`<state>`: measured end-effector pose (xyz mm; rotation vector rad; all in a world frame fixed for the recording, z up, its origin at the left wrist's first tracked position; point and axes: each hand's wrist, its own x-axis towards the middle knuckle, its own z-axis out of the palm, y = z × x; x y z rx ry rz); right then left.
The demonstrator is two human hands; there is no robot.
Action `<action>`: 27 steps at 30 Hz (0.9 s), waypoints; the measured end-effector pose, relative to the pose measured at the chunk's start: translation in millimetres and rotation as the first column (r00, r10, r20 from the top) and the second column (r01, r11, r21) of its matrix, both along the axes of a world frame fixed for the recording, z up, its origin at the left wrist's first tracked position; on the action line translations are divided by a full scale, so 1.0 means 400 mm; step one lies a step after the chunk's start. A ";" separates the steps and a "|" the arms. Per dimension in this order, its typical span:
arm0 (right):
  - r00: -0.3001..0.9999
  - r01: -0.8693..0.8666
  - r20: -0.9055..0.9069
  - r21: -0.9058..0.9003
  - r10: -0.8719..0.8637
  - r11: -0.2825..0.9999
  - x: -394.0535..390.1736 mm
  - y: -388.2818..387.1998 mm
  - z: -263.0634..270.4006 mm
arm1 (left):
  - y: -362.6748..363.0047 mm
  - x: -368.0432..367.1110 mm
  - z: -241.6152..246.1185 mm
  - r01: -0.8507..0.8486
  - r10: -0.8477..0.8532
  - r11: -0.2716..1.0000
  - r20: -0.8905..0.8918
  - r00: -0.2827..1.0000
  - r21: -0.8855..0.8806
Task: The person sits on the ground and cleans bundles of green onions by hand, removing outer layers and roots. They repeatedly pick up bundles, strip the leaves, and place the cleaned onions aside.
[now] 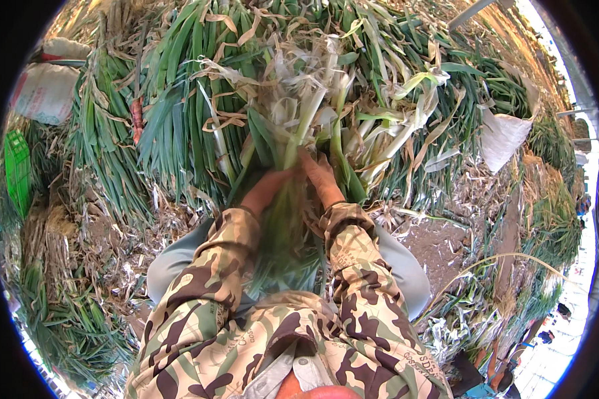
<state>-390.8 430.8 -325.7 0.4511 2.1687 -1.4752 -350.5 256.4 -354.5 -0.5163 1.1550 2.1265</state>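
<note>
Between my forearms is a long green onion (305, 122), its pale, root-bearing end pointing away from me and its blurred green leaves hanging toward my lap. My left hand (267, 190), smeared by motion, is closed around the leafy part, its fingers mostly hidden. Against the same plant, my right hand (321, 175) grips from the other side, index finger along the stalk. Dry, papery husks and roots (292, 65) bunch just beyond. To the right of my right hand lies another white-stemmed onion (394, 142) with peeling skin. Thick green leaves (174, 124) are heaped on the left.
Printed woven sacks (45, 92) and a green plastic crate (16, 169) stand at far left. A white sheet (504, 134) lies on the right-hand pile. Dry scraps litter the soil (437, 249). Another person (494, 371) is partly visible at lower right.
</note>
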 end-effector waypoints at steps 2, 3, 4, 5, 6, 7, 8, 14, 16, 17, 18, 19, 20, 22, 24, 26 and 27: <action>0.998 -0.068 -0.026 -0.209 0.064 0.976 -0.027 0.017 0.011 | 0.028 -0.003 0.070 -0.057 0.052 0.997 -0.088 0.995 -0.061; 0.998 -0.031 -0.065 -0.154 0.021 0.988 -0.032 0.015 0.022 | 0.043 0.002 0.094 -0.115 0.108 0.992 -0.124 0.986 -0.056; 0.994 0.008 -0.106 -0.100 -0.019 0.995 -0.033 0.007 0.032 | 0.053 0.007 0.119 -0.173 0.163 0.984 -0.158 0.974 -0.049; 0.987 0.048 -0.152 -0.055 -0.056 0.997 -0.035 -0.014 0.056 | 0.046 0.009 0.143 -0.207 0.190 0.976 -0.189 0.963 -0.070; 0.968 0.013 -0.250 -0.086 -0.034 0.996 -0.037 -0.036 0.091 | 0.035 0.008 0.162 -0.242 0.218 0.966 -0.219 0.951 -0.090; 0.938 -0.025 -0.347 -0.112 -0.016 0.993 -0.040 -0.058 0.126 | 0.027 0.007 0.182 -0.278 0.245 0.954 -0.249 0.937 -0.109; 0.897 -0.050 -0.441 -0.125 -0.011 0.991 -0.043 -0.063 0.162 | 0.034 -0.001 0.260 -0.292 0.253 0.949 -0.265 0.930 -0.117; 0.864 -0.255 -0.498 -0.306 0.074 0.917 -0.019 -0.130 0.491 | -0.010 0.040 0.528 -0.473 0.292 0.854 -0.551 0.782 -0.218; 0.833 -0.291 -0.553 -0.468 -0.019 0.835 0.005 -0.139 0.597 | -0.018 0.056 0.617 -0.517 0.331 0.845 -0.630 0.703 -0.134; 0.819 -0.311 -0.570 -0.537 -0.066 0.784 0.015 -0.143 0.635 | -0.031 0.065 0.662 -0.513 0.260 0.840 -0.697 0.669 -0.179; 0.827 -0.326 -0.555 -0.606 -0.092 0.725 0.017 -0.152 0.676 | -0.037 0.076 0.709 -0.525 0.272 0.840 -0.730 0.627 -0.139; 0.794 -0.362 -0.603 -0.568 -0.075 0.740 0.017 -0.149 0.721 | -0.040 0.084 0.754 -0.534 0.283 0.840 -0.761 0.584 -0.098; 0.760 -0.397 -0.648 -0.523 -0.049 0.754 0.018 -0.147 0.763 | -0.046 0.094 0.797 -0.552 0.280 0.829 -0.784 0.554 -0.094; 0.665 -0.458 -0.744 -0.477 -0.068 0.750 0.006 -0.131 0.802 | -0.047 0.103 0.887 -0.577 0.262 0.812 -0.827 0.497 -0.089; 0.738 -0.383 -0.673 -0.484 -0.054 0.787 -0.003 -0.113 0.827 | -0.065 0.106 0.955 -0.607 0.242 0.783 -0.833 0.498 -0.135; 0.801 -0.259 -0.595 -0.446 -0.067 0.857 -0.037 -0.092 0.807 | -0.106 0.077 0.974 -0.612 0.189 0.758 -0.821 0.538 -0.226; 0.820 -0.181 -0.558 -0.467 -0.129 0.866 -0.049 -0.084 0.777 | -0.103 0.058 0.990 -0.578 0.209 0.778 -0.767 0.606 -0.245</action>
